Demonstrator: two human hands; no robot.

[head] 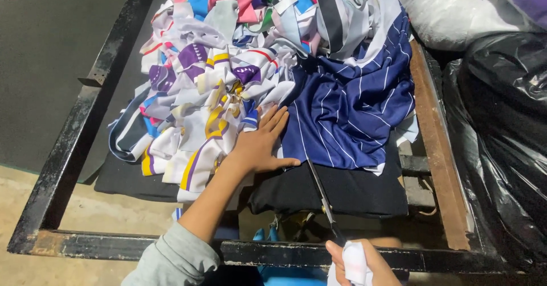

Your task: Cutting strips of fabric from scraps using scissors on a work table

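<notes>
Black plastic bag (501, 143) at right, white sack (456, 12) behind it, black metal frame (62, 160), grey floor (45, 41)

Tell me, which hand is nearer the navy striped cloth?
Left. The left hand lies flat at the navy striped cloth's edge; the right hand is below it at the frame, holding scissors.
</notes>
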